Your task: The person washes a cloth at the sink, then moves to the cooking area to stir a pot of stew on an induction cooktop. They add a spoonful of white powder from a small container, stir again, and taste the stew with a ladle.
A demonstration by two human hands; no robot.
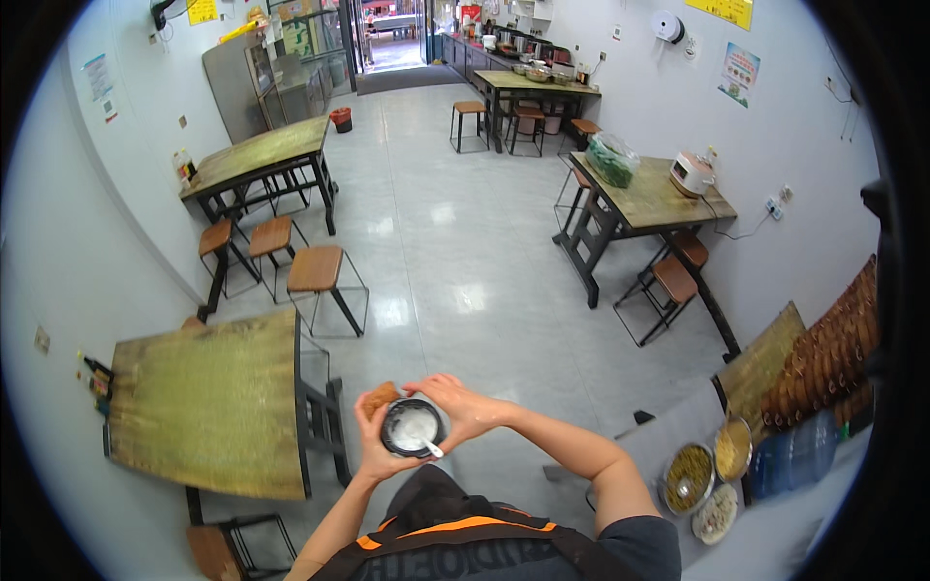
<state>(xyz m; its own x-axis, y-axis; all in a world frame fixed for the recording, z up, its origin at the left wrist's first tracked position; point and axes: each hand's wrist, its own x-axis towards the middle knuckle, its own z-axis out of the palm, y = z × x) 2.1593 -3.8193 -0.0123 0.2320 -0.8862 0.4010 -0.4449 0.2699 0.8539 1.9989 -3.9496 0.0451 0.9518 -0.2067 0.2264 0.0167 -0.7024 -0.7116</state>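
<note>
In front of my body, both hands hold a dark round bowl with a white substance inside. A white spoon rests in it, its handle over the rim nearest me. My left hand grips the bowl's left side; a brown, rough-looking object, whose kind I cannot tell, is at its fingers beside the upper left rim. My right hand curves round the right side, with the thumb low against the bowl and the fingers above the rim.
A wooden table stands at left, with stools beyond it. At lower right, a counter carries metal bowls of food, near a blue water jug. Another table at right bears a bagged green item and a cooker.
</note>
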